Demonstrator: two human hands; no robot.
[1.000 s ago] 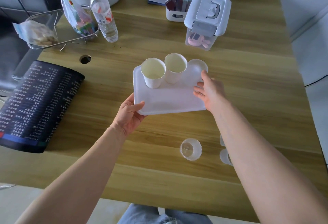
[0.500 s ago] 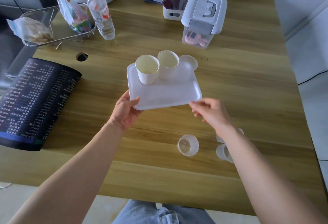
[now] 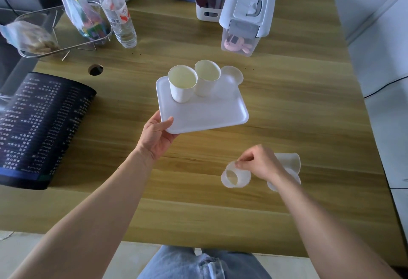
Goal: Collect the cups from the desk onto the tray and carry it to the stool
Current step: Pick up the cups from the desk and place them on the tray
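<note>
Since approx 1 s ago the right hand point(image 3: 260, 162) has left the far-right edge of the flat white rectangular plastic tray point(image 3: 212, 117) and dropped to the near-right part of the pale wooden desk point(image 3: 287, 106). It now pinches the rim of a small clear plastic cup point(image 3: 235, 177), which is tipped toward the camera, mouth facing this way.

Step in hand: collecting, approx halfway. Two white paper cups point(image 3: 183, 85) stand upright at the tray's far-left, touching each other, w/ a translucent plastic cup point(image 3: 229, 79) just beside them at the far-right corner. Still off the tray: the cup being picked up, plus two more translucent cups point(image 3: 289, 161) partly hidden behind the right hand and wrist. Stool not in view.

Next move, prob.: lift the pinched cup, turn it upright and set it on the bare near half of the tray, w/o knocking the three already there; then fetch the last two.

Hands: left hand point(image 3: 157, 135) grips the tray's near-left corner, thumb on top, fingers hidden beneath; tray looks raised at that corner, can't tell if it's fully off the desk. Right hand is mostly closed, thumb and fingertips nipped on the cup rim, the other fingers curled in.
</note>
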